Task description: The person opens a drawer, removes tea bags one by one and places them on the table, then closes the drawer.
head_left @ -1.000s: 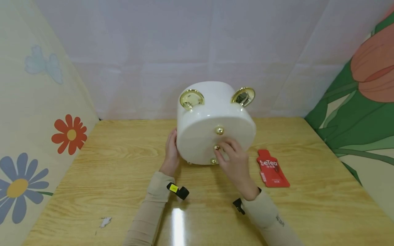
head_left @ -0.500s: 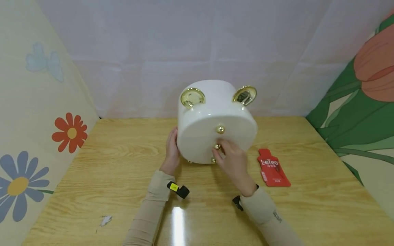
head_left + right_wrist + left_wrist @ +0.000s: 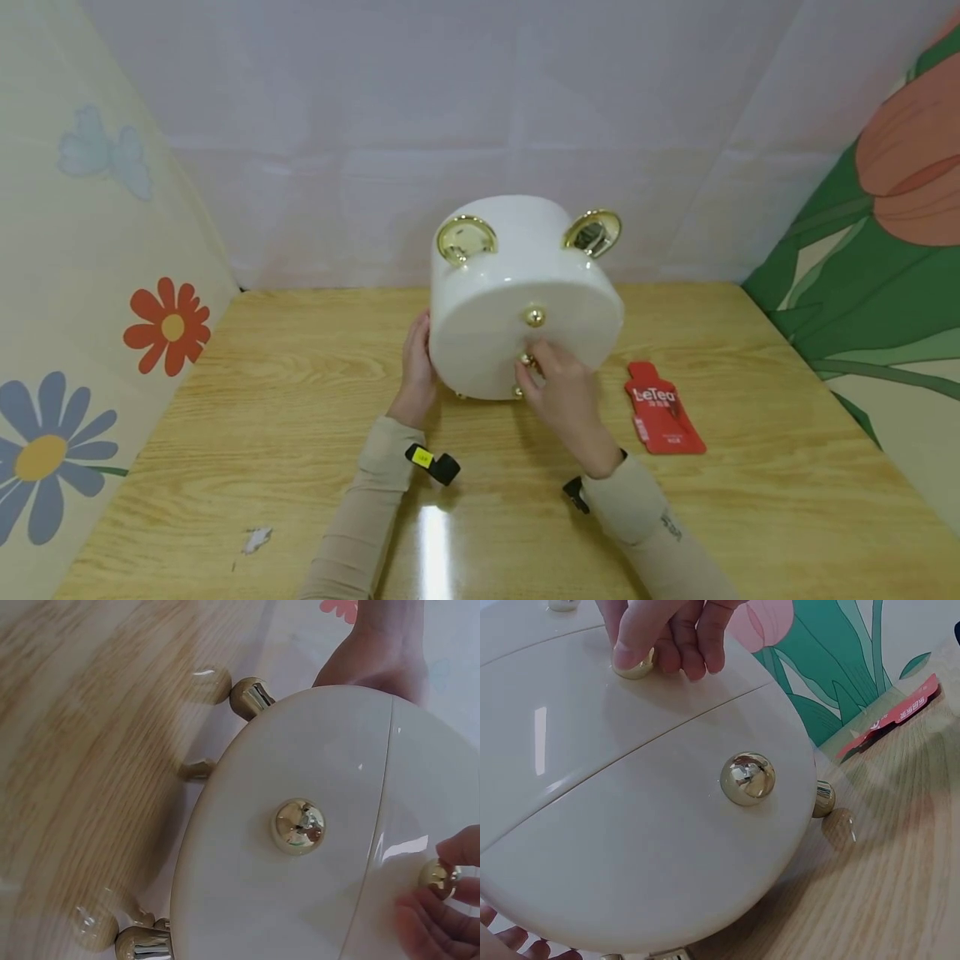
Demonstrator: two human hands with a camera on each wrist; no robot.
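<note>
A glossy white drum-shaped box with two gold ears stands on gold feet. Thin seams divide its round front into sections, each with a round gold knob. My right hand pinches the middle knob between thumb and fingers. Above it is the upper knob; the lower knob shows plainly in both wrist views. My left hand rests against the box's left side, its fingers mostly hidden behind it in the head view. In the left wrist view its fingertips touch the curved side.
A red pouch with white lettering lies flat on the wood-grain table, right of the box. A white curtain hangs behind. Flower-painted panels stand at both sides. A small pale worn patch marks the table at front left.
My right hand's fingers have shifted slightly around the middle knob, with the wrist a little lower and further left. The box, left hand and pouch stay put.
</note>
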